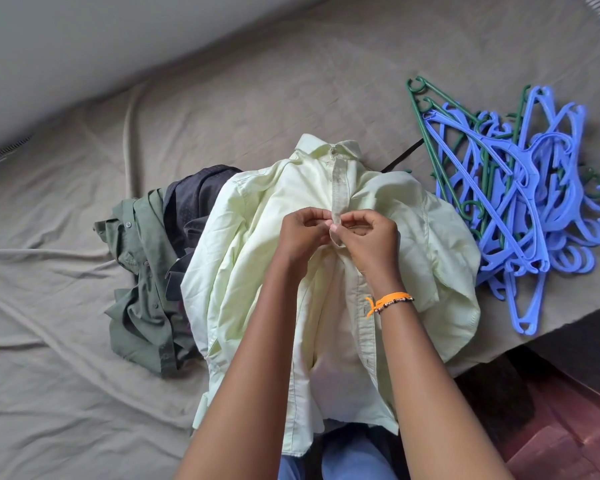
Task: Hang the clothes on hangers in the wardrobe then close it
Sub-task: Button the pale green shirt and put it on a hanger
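On the taupe-sheeted bed [84,306], our left hand [302,233] and right hand [368,237] pinch the button placket of a pale-yellow cotton shirt [257,237] — light, limp, best lifted by collar or shoulders — beside tangled blue and green plastic hangers [520,202].

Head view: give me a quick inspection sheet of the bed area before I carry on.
Surface: bed sheet, taupe and creased.
Job's things: pale yellow shirt lies front up, collar away from the person; green shirt and dark garment are bunched at its left; pile of blue and green hangers at its right. No hanger is in the shirt.
Clutter: black strip between shirt and hangers; what it is cannot be told.
Hands: left hand and right hand pinch the shirt's button placket mid-chest.
Cables: nothing seen.
Surroundings: light wall; reddish floor; wardrobe not in view.
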Available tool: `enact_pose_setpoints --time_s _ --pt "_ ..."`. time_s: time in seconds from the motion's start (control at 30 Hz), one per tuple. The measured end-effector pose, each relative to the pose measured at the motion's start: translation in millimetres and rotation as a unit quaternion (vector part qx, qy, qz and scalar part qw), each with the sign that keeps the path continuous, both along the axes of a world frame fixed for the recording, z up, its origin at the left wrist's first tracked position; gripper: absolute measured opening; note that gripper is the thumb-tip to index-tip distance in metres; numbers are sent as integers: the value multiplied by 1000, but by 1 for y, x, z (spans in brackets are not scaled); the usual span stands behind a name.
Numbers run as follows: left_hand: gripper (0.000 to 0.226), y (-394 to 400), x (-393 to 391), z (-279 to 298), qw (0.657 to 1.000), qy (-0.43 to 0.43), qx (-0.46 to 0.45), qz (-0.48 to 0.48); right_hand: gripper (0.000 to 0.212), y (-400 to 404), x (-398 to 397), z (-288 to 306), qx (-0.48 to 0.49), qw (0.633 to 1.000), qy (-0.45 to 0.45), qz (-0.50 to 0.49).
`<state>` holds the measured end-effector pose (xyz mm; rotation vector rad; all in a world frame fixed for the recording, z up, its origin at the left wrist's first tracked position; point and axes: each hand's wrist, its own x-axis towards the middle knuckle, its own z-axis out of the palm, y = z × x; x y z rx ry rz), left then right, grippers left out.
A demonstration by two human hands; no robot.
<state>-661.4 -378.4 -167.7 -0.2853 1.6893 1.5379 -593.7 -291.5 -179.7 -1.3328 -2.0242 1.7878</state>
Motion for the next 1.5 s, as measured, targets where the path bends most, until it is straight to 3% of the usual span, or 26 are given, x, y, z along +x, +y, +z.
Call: enact_pose_setpoints --time_s 0.33,0.6,0.83,1.07,1.2,1.33,1.5 --pt "9 5 4 2 999 -23 -19 34 12 -20 -4 -9 253 967 6 11" --pt "11 2 5 -2 997 -36 3 73 15 -16 2 -14 197 979 45 12" --pt "20 8 -2 -8 995 16 -90 29 20 -13 2 -10 132 990 46 23" --pt "21 9 1 -9 996 13 -82 32 11 -17 -2 -8 189 982 7 18" --pt "19 4 3 -10 991 90 -94 -9 7 -10 2 2 145 989 -24 31" --pt "17 -2 7 -8 991 107 -77 -16 8 -3 2 7 171 982 -55 64" --pt "15 4 15 -6 957 210 -200 0 10 -6 1 8 197 967 -89 133"
